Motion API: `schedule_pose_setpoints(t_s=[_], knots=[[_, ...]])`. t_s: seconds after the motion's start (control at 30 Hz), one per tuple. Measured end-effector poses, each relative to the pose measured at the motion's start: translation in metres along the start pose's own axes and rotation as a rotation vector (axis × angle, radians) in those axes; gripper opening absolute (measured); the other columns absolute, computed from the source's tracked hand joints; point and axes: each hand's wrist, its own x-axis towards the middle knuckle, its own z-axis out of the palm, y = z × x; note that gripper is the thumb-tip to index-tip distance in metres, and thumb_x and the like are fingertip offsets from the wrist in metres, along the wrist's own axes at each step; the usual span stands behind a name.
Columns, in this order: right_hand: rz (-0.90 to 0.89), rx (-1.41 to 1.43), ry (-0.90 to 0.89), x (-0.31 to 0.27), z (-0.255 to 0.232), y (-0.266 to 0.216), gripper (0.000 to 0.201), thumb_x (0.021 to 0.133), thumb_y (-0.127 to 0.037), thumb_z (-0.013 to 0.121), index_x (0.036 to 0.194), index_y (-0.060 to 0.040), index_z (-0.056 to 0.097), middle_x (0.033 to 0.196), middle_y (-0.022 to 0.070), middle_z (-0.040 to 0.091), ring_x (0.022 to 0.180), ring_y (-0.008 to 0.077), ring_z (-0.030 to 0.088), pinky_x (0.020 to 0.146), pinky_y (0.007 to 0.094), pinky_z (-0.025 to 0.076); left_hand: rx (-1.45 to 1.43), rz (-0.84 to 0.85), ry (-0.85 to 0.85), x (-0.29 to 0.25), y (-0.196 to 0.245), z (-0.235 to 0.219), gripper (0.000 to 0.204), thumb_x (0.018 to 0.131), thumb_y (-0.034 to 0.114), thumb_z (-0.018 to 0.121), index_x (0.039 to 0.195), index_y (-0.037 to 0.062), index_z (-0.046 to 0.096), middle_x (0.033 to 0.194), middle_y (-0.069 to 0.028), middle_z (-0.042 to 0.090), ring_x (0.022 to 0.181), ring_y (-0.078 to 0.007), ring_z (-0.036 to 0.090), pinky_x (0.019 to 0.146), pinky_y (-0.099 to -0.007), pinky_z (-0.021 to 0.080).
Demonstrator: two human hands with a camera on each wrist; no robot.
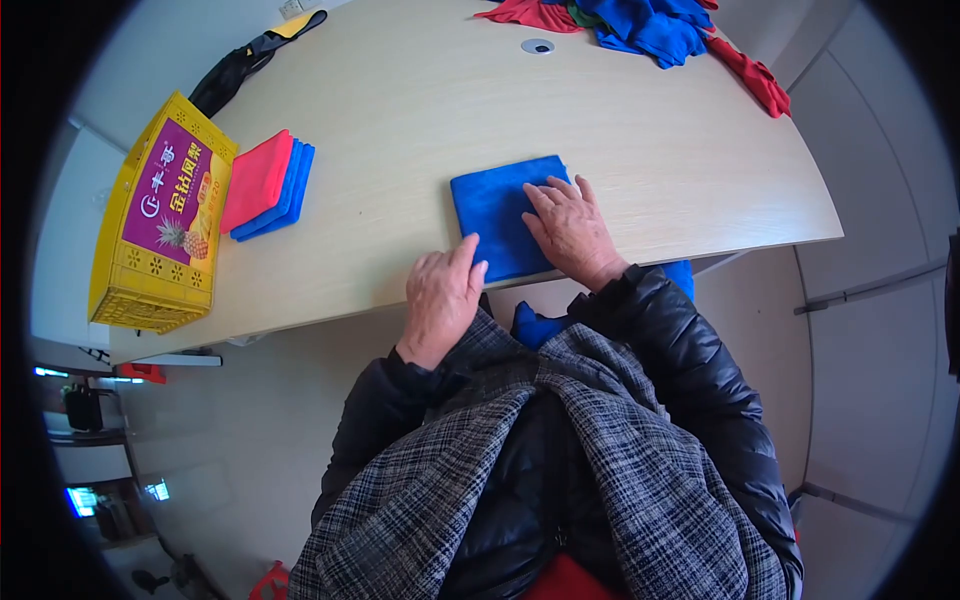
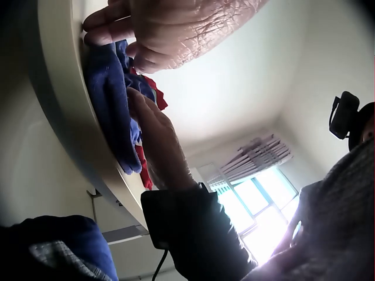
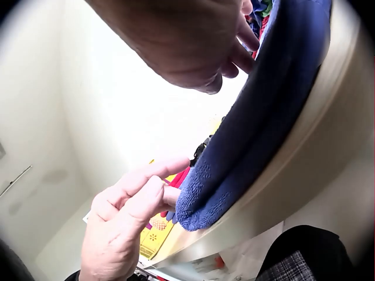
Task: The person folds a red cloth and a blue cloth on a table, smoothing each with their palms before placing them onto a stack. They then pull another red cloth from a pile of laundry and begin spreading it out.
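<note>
A folded blue cloth [image 1: 500,215] lies near the table's front edge. The right hand [image 1: 575,228] rests on its right part with fingers spread and relaxed. At the cloth's lower left corner is the left hand [image 1: 440,300], index finger extended and touching the edge. In the left wrist view the right hand [image 2: 161,140] lies on the blue cloth [image 2: 108,105], and the left hand [image 2: 181,29] is above. The right wrist view shows the layered fold of the cloth [image 3: 252,129], the left hand's fingertips [image 3: 173,196] at its end and the right hand [image 3: 181,41] over it.
A yellow box [image 1: 165,215] stands at the table's left, beside a stack of folded cloths [image 1: 262,185], red over blue. Loose red and blue cloths [image 1: 650,30] lie at the far right. A black and yellow item [image 1: 245,65] sits at the far left edge.
</note>
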Motion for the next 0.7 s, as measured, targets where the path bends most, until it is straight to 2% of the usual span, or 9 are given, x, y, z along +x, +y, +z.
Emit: schedule_pose_setpoints(t_s=[0.07, 0.17, 0.2, 0.3, 0.33, 0.43, 0.5, 0.6, 0.7], knots=[[0.011, 0.040, -0.029, 0.004, 0.002, 0.002, 0.045, 0.098, -0.028, 0.058, 0.137, -0.0037, 0.055, 0.128, 0.0164, 0.064, 0.133, 0.0322, 0.049, 0.118, 0.0524, 0.027, -0.056, -0.001, -0.025, 0.001, 0.002, -0.007, 0.035, 0.096, 0.021, 0.062, 0.123, 0.0000, 0.061, 0.098, -0.0139, 0.069, 0.089, -0.0324, 0.062, 0.089, -0.0455, 0.045], [-0.007, 0.037, -0.011, 0.007, 0.008, -0.005, 0.048, 0.099, -0.030, 0.056, 0.140, -0.0051, 0.053, 0.137, 0.0163, 0.058, 0.138, 0.0332, 0.044, 0.119, 0.0521, 0.026, -0.018, -0.108, -0.070, 0.015, 0.001, -0.011, 0.039, 0.098, 0.023, 0.060, 0.129, -0.0002, 0.059, 0.114, -0.0174, 0.067, 0.106, -0.0353, 0.062, 0.097, -0.0455, 0.045], [-0.014, 0.034, 0.001, 0.008, 0.010, -0.008, 0.050, 0.100, -0.032, 0.055, 0.142, -0.0058, 0.051, 0.142, 0.0163, 0.055, 0.141, 0.0337, 0.042, 0.119, 0.0519, 0.026, -0.018, -0.107, -0.075, 0.023, -0.001, -0.005, 0.039, 0.098, 0.023, 0.060, 0.129, -0.0002, 0.059, 0.114, -0.0174, 0.067, 0.106, -0.0353, 0.062, 0.097, -0.0455, 0.045], [-0.043, -0.004, -0.012, 0.012, 0.033, -0.011, 0.054, 0.101, -0.035, 0.052, 0.146, -0.0065, 0.048, 0.149, 0.0157, 0.048, 0.144, 0.0350, 0.037, 0.119, 0.0516, 0.025, 0.106, 0.131, 0.106, 0.044, -0.009, 0.025, 0.049, 0.101, 0.032, 0.055, 0.140, 0.0014, 0.052, 0.140, -0.0182, 0.056, 0.133, -0.0349, 0.050, 0.113, -0.0449, 0.036], [-0.060, -0.024, -0.018, 0.014, 0.038, -0.009, 0.056, 0.101, -0.037, 0.051, 0.148, -0.0068, 0.046, 0.153, 0.0154, 0.044, 0.145, 0.0357, 0.035, 0.120, 0.0515, 0.024, 0.105, 0.135, 0.102, 0.044, -0.010, 0.034, 0.049, 0.101, 0.032, 0.055, 0.140, 0.0014, 0.052, 0.140, -0.0182, 0.056, 0.133, -0.0349, 0.050, 0.113, -0.0449, 0.036], [-0.038, -0.021, -0.050, 0.016, 0.042, 0.003, 0.059, 0.101, -0.041, 0.049, 0.150, -0.0072, 0.043, 0.156, 0.0152, 0.040, 0.147, 0.0363, 0.032, 0.120, 0.0514, 0.024, 0.108, 0.106, -0.018, 0.047, -0.013, 0.051, 0.062, 0.102, 0.044, 0.051, 0.146, 0.0009, 0.045, 0.156, -0.0176, 0.040, 0.148, -0.0331, 0.031, 0.120, -0.0509, 0.024], [-0.025, -0.008, -0.083, 0.012, 0.044, 0.009, 0.061, 0.102, -0.042, 0.048, 0.151, -0.0073, 0.041, 0.158, 0.0151, 0.038, 0.148, 0.0366, 0.031, 0.120, 0.0513, 0.024, 0.108, 0.088, -0.062, 0.043, -0.015, 0.056, 0.065, 0.102, 0.046, 0.049, 0.148, 0.0013, 0.043, 0.157, -0.0172, 0.038, 0.149, -0.0327, 0.029, 0.120, -0.0520, 0.023], [0.158, -0.044, -0.087, 0.021, 0.038, 0.018, 0.063, 0.102, -0.044, 0.047, 0.152, -0.0069, 0.040, 0.159, 0.0172, 0.036, 0.148, 0.0374, 0.031, 0.120, 0.0509, 0.025, 0.131, 0.056, -0.101, 0.041, -0.018, 0.053, 0.070, 0.102, 0.052, 0.046, 0.151, 0.0021, 0.038, 0.160, -0.0164, 0.033, 0.151, -0.0317, 0.024, 0.121, -0.0543, 0.019], [0.184, -0.021, -0.100, 0.021, 0.035, 0.026, 0.063, 0.102, -0.044, 0.047, 0.152, -0.0065, 0.039, 0.159, 0.0190, 0.035, 0.148, 0.0384, 0.030, 0.120, 0.0509, 0.025, 0.115, 0.061, -0.029, 0.040, -0.015, 0.052, 0.060, 0.104, 0.042, 0.049, 0.149, 0.0026, 0.043, 0.156, -0.0175, 0.040, 0.146, -0.0347, 0.034, 0.119, -0.0496, 0.026]])
